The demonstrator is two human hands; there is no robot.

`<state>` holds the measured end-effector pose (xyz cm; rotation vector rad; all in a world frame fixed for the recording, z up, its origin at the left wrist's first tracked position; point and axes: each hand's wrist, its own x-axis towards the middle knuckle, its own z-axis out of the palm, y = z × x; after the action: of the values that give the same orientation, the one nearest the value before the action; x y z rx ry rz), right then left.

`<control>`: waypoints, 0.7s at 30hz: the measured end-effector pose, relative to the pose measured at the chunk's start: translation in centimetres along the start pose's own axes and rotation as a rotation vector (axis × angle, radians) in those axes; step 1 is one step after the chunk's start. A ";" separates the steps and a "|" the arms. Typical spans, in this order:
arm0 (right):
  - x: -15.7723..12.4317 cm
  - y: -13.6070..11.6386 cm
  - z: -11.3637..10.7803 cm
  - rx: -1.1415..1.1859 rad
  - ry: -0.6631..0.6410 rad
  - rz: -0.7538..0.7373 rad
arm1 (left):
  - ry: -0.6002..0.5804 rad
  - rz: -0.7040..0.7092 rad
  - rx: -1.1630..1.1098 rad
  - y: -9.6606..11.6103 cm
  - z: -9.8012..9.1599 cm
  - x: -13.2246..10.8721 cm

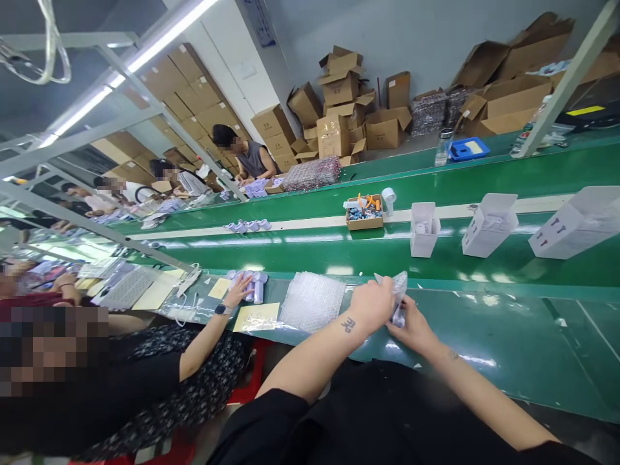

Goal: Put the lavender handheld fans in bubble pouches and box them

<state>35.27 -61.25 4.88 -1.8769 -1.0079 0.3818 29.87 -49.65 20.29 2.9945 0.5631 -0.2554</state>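
Above the near edge of the green table, my left hand (372,300) is closed on a crinkled, translucent bubble-wrap bag (400,284). My right hand (415,328) grips the same bag from the other side, low down, with its fingers bent round it. What the bag contains, if anything, is hidden by my hands. To the left of my left hand lies a flat stack of clear bubble-wrap bags (310,300). A yellowish paper sheet (256,318) with small bits on it is beside that stack.
Across the green conveyor (310,255) stand white open boxes (425,236) and a small carton of parts (365,223). At my left, a co-worker's hand (238,290) touches lilac handheld devices (258,289). A blue tray (469,148) sits on the far bench.
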 end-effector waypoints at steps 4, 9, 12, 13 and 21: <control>-0.5 2.0 -0.8 0.017 -0.077 0.045 | 0.240 0.240 -0.031 0.3 3.5 -3.1; -1.2 4.1 -0.9 0.080 -0.094 0.037 | 0.176 0.230 -0.011 -0.8 8.2 -3.8; -0.9 4.3 -1.3 0.016 -0.105 -0.018 | 0.101 0.199 -0.006 -0.6 8.9 -2.0; -0.7 4.2 -1.6 -0.013 -0.111 -0.046 | 0.061 0.201 0.002 -0.4 8.7 -1.4; 5.4 3.7 -5.1 -0.063 -0.115 0.048 | 0.234 0.245 -0.242 -4.6 6.2 -5.2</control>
<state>43.56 -60.92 5.16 -1.9575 -1.0632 0.4963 22.50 -47.86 14.89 2.8322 0.2182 0.1704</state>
